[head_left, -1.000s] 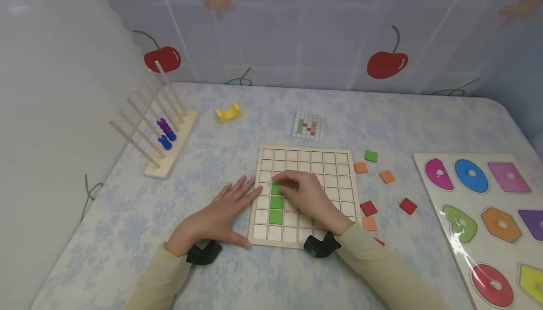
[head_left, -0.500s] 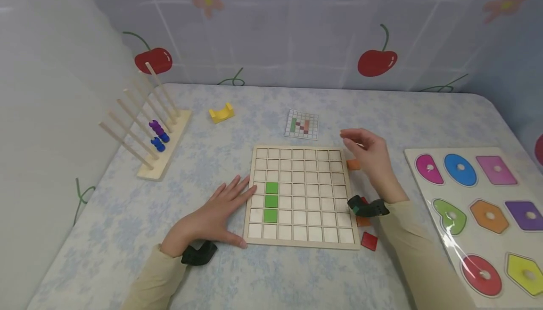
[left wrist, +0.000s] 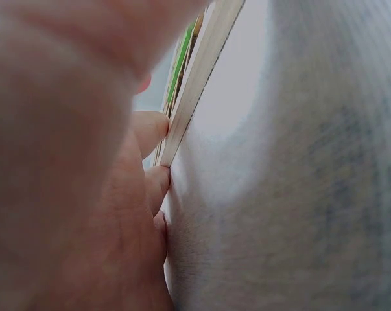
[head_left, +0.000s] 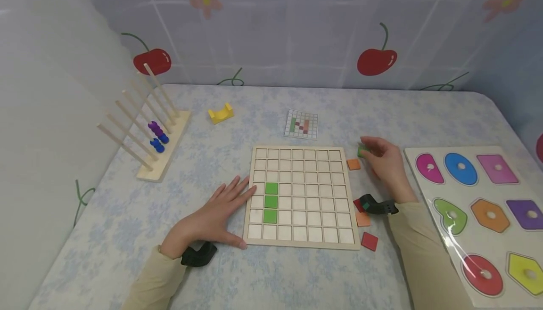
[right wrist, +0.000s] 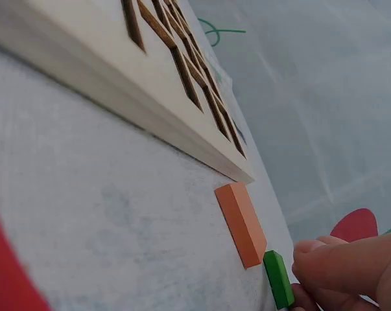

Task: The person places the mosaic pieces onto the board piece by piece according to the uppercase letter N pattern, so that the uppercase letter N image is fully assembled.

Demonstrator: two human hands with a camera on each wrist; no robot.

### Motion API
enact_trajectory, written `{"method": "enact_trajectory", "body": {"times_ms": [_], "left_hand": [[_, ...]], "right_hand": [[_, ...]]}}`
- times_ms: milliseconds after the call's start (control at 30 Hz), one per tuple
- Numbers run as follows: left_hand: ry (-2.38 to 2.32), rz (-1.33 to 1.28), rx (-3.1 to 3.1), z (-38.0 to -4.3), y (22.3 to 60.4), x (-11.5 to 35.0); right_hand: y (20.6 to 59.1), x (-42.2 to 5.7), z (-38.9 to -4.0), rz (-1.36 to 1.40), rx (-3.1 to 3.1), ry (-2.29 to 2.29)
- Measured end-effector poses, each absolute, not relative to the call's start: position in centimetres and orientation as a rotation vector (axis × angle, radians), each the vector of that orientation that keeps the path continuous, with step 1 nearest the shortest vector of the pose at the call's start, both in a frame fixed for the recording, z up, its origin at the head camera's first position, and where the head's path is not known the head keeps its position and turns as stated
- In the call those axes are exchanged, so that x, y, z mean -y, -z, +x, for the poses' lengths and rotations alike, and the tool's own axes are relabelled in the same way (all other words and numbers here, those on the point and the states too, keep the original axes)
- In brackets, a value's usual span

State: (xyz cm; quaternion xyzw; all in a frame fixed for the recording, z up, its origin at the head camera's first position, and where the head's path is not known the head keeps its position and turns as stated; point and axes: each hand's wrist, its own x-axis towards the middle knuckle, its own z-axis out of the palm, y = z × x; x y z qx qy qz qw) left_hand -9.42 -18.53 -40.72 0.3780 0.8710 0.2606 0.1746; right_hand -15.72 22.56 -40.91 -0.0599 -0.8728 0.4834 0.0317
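Flat green tile (head_left: 361, 152), perhaps wooden, lies at the left side of the right hand (head_left: 385, 161), the nearer one, and I cannot tell whether it is pinched

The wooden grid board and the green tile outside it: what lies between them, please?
One orange tile lies between the wooden grid board and the green tile; the right wrist view shows this.

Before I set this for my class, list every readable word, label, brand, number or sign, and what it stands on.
None can be read.
Pattern card: printed grid and coloured squares, no lettering visible.
Wooden grid board and green tiles: no lettering visible.
Shape puzzle: no lettering visible.
Right wristband: a green patch, too small to make out.
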Motion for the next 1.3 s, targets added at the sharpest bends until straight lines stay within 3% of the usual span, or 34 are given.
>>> {"method": "enact_trajectory", "body": {"times_ms": [667,1000,1200,1300], "left_hand": [[-0.744,1.051,-2.475,-9.2,40.6,18.8],[-0.749,1.049,-2.464,-9.2,40.6,18.8],[-0.753,1.054,-2.464,-9.2,40.6,18.6],[-0.745,1.056,-2.467,-9.3,40.6,18.6]], "right_hand": [[41.6,-22.0,-15.7,-0.014,2.722,-1.15],[40.8,-21.7,-15.8,-0.007,2.645,-1.217],[41.0,-21.2,-16.6,0.123,2.6,-1.178],[39.2,-19.0,-16.0,0.233,2.586,-1.3]]}}
